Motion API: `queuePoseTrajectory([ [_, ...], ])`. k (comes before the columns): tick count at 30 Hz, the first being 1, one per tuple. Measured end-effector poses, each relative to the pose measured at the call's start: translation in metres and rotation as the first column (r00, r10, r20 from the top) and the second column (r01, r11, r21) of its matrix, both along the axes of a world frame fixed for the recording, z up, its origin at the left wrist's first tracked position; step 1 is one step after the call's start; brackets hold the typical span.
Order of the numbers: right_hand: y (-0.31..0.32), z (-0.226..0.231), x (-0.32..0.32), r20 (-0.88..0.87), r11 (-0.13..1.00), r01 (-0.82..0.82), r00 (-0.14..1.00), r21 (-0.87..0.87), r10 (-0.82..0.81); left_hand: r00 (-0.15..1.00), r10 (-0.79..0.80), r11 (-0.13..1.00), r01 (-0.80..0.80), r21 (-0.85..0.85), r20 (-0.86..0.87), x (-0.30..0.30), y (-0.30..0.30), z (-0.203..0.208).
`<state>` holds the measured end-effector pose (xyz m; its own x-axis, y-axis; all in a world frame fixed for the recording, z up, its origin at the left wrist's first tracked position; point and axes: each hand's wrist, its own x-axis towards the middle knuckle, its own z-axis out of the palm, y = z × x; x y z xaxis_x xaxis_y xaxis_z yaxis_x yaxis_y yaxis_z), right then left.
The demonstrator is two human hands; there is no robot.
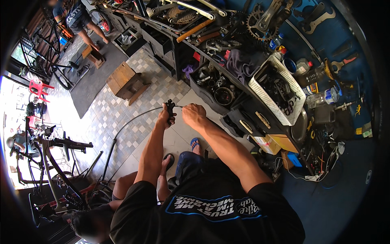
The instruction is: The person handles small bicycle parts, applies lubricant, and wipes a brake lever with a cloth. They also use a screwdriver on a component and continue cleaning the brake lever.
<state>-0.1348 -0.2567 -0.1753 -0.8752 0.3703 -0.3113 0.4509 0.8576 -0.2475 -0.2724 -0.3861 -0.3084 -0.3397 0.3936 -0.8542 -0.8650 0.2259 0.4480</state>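
My left hand [165,117] is closed around a small black bicycle part [170,107], perhaps a shifter; its exact kind is too small to make out. On the left of it, a thin dark cable [136,115] curves down toward a black tube [109,158]. My right hand [193,115] is closed, thumb and fingers pinched together just right of the part. A short piece of thin cable [178,106] shows between the part and these fingers. Both hands are held in front of me above the tiled floor, a small gap between them.
A cluttered workbench with a white basket [290,116] of parts runs along the right, its open drawer [211,91] full of components. Ahead stands a wooden stool [123,80]. Bicycle frames [50,156] are at the left. One person [95,223] is close at lower left, another [79,20] farther back.
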Motion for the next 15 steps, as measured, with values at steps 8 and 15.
queuePoseTrajectory([
  [8, 0.002, 0.010, -0.002, 0.012, 0.981, 0.073, 0.997, -0.178, -0.072, 0.995, -0.068, 0.987, 0.078, 0.139, -0.073, 0.006, -0.007, -0.008],
  [15, 0.010, -0.008, -0.001, 0.013, 0.990, 0.083, 0.997, -0.111, -0.082, 0.991, -0.046, 0.987, 0.065, 0.150, -0.128, 0.012, -0.004, 0.000],
])
